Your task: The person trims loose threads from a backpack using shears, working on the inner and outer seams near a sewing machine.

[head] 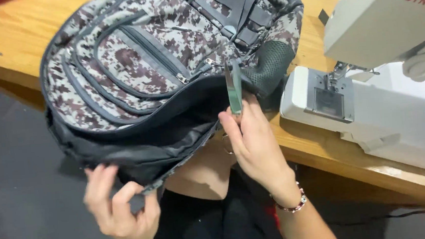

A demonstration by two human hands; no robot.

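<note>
A grey and maroon camouflage backpack (130, 60) lies half on the wooden table (5, 35), its open black-lined edge hanging toward me. My left hand (120, 207) pinches the lower edge of the opened flap near the zipper. My right hand (255, 141) holds small thread snips (234, 87) upright, their blades pointing at the bag's rim beside the black mesh side pocket (269, 66). A beaded bracelet (294, 204) circles my right wrist.
A white sewing machine (371, 54) stands on the table at the right, its needle area (334, 75) close to the bag. The table's front edge runs diagonally below it. Dark floor lies at the left, and my dark-clothed lap is below.
</note>
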